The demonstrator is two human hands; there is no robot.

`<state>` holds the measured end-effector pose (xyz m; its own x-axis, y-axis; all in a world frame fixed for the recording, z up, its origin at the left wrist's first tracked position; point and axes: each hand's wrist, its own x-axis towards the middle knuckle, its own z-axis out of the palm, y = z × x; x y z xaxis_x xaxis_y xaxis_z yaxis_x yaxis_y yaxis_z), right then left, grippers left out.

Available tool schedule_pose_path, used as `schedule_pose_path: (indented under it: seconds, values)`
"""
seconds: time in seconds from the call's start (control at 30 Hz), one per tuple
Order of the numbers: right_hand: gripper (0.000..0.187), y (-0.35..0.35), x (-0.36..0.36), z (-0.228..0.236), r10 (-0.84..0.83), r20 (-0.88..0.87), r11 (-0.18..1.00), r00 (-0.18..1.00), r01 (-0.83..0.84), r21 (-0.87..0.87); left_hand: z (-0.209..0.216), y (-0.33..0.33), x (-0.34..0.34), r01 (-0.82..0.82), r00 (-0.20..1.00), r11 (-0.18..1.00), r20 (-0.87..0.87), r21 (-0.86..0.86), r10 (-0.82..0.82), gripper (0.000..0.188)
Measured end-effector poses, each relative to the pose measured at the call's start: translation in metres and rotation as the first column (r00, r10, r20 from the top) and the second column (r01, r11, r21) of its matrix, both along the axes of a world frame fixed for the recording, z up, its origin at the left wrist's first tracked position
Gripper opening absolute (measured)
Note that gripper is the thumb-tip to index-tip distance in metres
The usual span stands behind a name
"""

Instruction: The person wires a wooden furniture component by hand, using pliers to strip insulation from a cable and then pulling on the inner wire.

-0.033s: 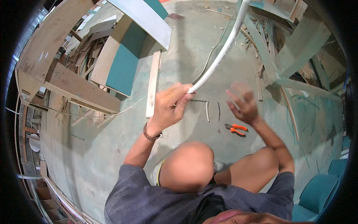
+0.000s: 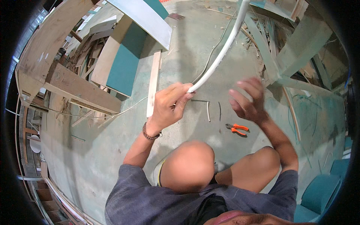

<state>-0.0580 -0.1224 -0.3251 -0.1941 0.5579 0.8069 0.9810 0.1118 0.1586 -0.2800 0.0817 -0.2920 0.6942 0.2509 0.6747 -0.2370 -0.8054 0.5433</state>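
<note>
My left hand [image 2: 170, 103] pinches the lower end of a thick white cable [image 2: 225, 52] between thumb and fingers. The cable curves up and away to the top of the view. My right hand [image 2: 249, 99] is raised to the right of it, empty, its fingers loosely bent and apart, slightly smeared by motion. Below that hand, diagonal cutters [image 2: 237, 129] with orange handles lie on the floor, jaws to the left. Between them and my left hand lie a short white strip [image 2: 208, 111] and a thin dark strip [image 2: 220, 111].
A long pale board [image 2: 153, 84] lies left of my left hand, by a teal and wooden cabinet [image 2: 127, 60]. A thin grey cable [image 2: 215, 47] runs behind the white one. Wooden framing [image 2: 300, 52] and scraps stand at the right. Teal seats [image 2: 318, 191] are at lower right.
My right hand has shifted slightly to the right, and its fingers have curled a little more. My left hand still grips the cable end.
</note>
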Motion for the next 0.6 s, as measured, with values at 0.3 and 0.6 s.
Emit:
schedule_pose_path:
  seconds: [0.3, 0.6]
  values:
    - [0.036, 0.087, -0.025, 0.184, 0.303, 0.257, 0.947, 0.918, -0.321, 0.029, 0.045, -0.021, -0.034, 0.114, 0.988, 0.991, 0.098, 0.064, -0.12, 0.033]
    - [0.036, 0.104, -0.022, 0.163, 0.595, -0.298, 0.802, 0.747, -0.528, 0.278, 0.1, -0.042, 0.031, 0.334, 0.817, 0.897, 0.385, 0.29, -0.429, 0.027]
